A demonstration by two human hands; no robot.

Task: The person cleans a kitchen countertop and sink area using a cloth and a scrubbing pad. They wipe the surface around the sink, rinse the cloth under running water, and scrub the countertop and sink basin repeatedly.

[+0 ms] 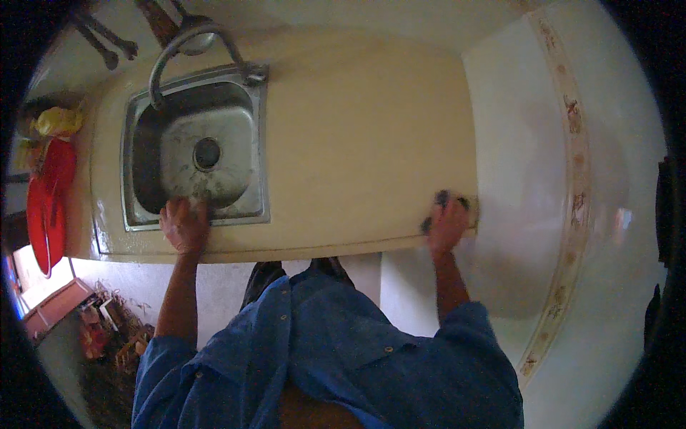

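My left hand (185,225) rests over the front rim of the stainless steel sink (267,177), fingers reaching down into the basin; whether it holds anything is hidden. At the right end of the beige countertop (364,139), close to the tiled wall, my right hand (448,222) grips a dark object (442,197), perhaps a cloth or scrubber, pressed near the counter's front edge. Blur keeps that object's kind unclear. A curved metal faucet (158,69) arches above the sink's back left corner, its base at the back right corner.
Red plastic items (47,209) and a yellow bag (58,121) stand left of the counter. Dark utensils (102,40) hang at the back left. The tiled wall (514,177) bounds the right side. Piled clutter (115,327) lies on the floor at lower left.
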